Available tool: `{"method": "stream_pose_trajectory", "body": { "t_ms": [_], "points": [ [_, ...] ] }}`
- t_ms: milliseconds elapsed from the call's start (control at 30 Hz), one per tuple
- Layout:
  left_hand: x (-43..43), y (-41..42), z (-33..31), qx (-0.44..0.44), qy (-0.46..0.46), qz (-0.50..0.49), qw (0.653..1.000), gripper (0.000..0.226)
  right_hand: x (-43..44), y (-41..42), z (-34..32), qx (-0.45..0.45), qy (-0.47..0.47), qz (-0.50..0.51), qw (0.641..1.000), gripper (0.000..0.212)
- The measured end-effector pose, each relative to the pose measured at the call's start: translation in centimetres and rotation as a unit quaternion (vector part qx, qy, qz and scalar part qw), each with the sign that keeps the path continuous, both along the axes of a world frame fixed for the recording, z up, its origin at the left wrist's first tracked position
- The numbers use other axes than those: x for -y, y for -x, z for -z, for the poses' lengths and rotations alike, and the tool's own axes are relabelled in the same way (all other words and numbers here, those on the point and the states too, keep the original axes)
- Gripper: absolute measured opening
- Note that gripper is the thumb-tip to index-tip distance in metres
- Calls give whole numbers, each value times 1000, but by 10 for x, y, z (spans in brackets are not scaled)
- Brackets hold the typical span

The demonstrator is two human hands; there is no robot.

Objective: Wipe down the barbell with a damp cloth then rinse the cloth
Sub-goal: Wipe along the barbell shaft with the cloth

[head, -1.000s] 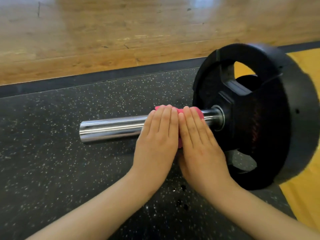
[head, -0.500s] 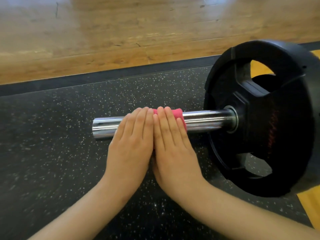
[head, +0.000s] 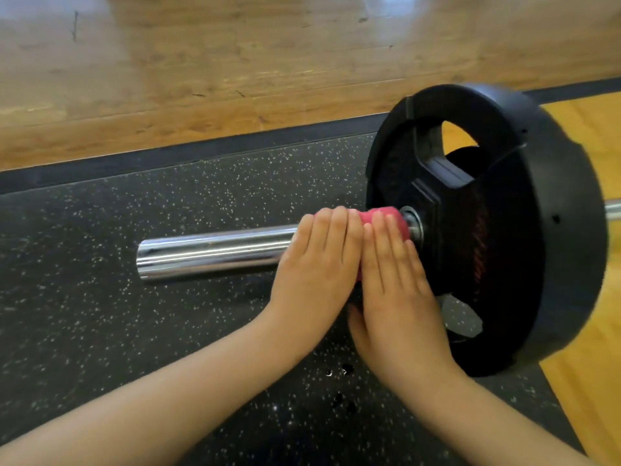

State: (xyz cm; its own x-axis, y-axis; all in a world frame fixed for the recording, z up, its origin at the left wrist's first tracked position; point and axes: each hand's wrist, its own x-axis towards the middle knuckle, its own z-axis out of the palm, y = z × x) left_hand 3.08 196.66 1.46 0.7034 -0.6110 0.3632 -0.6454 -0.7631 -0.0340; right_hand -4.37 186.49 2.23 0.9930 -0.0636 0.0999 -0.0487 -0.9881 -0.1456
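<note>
The barbell's chrome sleeve [head: 215, 255] lies across a black speckled mat, its free end pointing left. A pink cloth [head: 386, 216] is wrapped round the sleeve right against the collar of the black weight plate [head: 524, 237]. My left hand [head: 319, 264] and my right hand [head: 393, 274] lie side by side over the cloth, fingers together and curled over the bar, pressing the cloth onto it. Most of the cloth is hidden under my hands. A short bit of the bar [head: 613, 215] shows beyond the plate at the right edge.
The black rubber mat [head: 100, 314] has several dark wet spots [head: 339, 385] below my hands. A wooden floor [head: 235, 62] runs behind the mat's dark border. A yellow-orange floor panel [head: 598, 331] lies to the right of the plate.
Both hands have slid the cloth to the right along the sleeve, from near its middle up to the plate's collar. More bare chrome shows on the left.
</note>
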Motion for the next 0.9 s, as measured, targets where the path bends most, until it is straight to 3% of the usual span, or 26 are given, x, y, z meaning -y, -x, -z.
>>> {"method": "stream_pose_trajectory", "body": {
  "t_ms": [233, 467, 500, 600, 700, 767, 900],
  "points": [
    [14, -22, -3, 74, -26, 48, 996, 33, -13, -5, 0, 3, -31, 58, 998, 95],
    [-23, -25, -18, -68, -5, 29, 997, 28, -32, -22, 1, 19, -35, 3, 999, 87],
    [-30, -23, -19, -83, -9, 31, 996, 31, -32, -22, 2, 23, -36, -8, 999, 86],
    [-59, -14, -26, -118, -50, 7, 992, 74, -22, -20, 3, 29, -34, -33, 998, 89],
    [-85, -6, -26, -135, -63, -51, 988, 87, -12, -14, -3, 9, -20, -35, 999, 93],
    [-93, -6, -19, -116, -77, -61, 988, 83, -9, -9, -7, -13, -5, -16, 1000, 94],
    [-93, -20, -7, -16, -52, -47, 997, 43, -5, -2, -10, -54, 29, 18, 998, 101]
  ]
}}
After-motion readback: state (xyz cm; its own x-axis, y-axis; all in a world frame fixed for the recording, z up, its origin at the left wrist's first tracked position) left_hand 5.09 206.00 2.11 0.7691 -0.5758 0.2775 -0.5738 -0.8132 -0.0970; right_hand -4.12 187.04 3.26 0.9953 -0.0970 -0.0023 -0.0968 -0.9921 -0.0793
